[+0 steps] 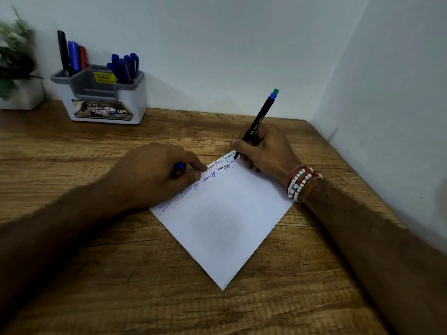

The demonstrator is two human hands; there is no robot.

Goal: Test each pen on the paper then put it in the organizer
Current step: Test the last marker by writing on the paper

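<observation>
While our right hand [266,151] grips the pen [258,122] between thumb and fingers, its tip touches the paper [225,226] at the far corner, beside lines of blue and black scribble along the left edge. This pen is black with a blue-green end tilted up and away from us. Our left hand [150,172] rests on the same edge, thumb and forefinger pressing the sheet, the other fingers curled round a small blue piece [179,166]; we cannot tell what it is. Paper lies cornerwise on the table [121,274]. Well apart, at the far left against the wall, stands the organizer [106,110]: three markers [72,56], black, blue and red, upright in its left compartment, blue pens [125,66] in its right. A plant [14,52] sits just beside it. Bead bracelets [300,182] ring our right wrist.
</observation>
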